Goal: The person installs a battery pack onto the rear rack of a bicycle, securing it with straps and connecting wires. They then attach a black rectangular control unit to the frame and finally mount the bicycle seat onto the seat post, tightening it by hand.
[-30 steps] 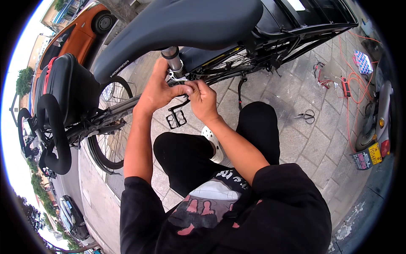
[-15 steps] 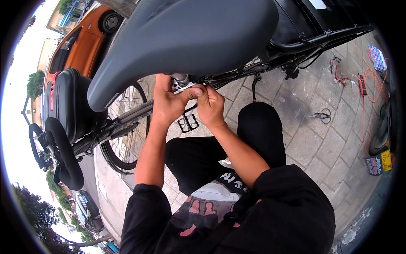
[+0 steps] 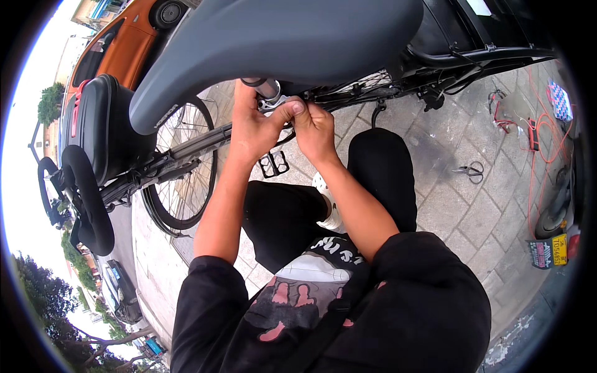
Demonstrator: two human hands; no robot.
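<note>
A big dark grey saddle point(image 3: 273, 50) fills the upper middle of the view. Below it shows a short silver seat post point(image 3: 267, 89), with a silver seat clamp point(image 3: 271, 104) at its foot. My left hand point(image 3: 256, 127) is closed at the clamp, its fingers wrapped behind the post and its thumb reaching right. Against that thumb, my right hand point(image 3: 314, 132) has curled fingers and pinches at the clamp's right side. The fingertips and the exact part they press are partly hidden by the hands. Under my hands hangs a black pedal point(image 3: 273, 164).
Leftward lie the bike frame point(image 3: 193, 144), front wheel point(image 3: 180, 180), black bag point(image 3: 106, 130) and handlebar point(image 3: 90, 199). A black rear rack point(image 3: 479, 56) extends right. On the paving are scissors point(image 3: 474, 171), an orange cable point(image 3: 542, 124) and a blue-patterned box point(image 3: 559, 101). An orange car point(image 3: 127, 43) stands behind.
The view has shifted slightly, so the saddle and bike sit higher and more of the seat post shows. Both hands remain at the clamp. A white shoe has come into view between my knees.
</note>
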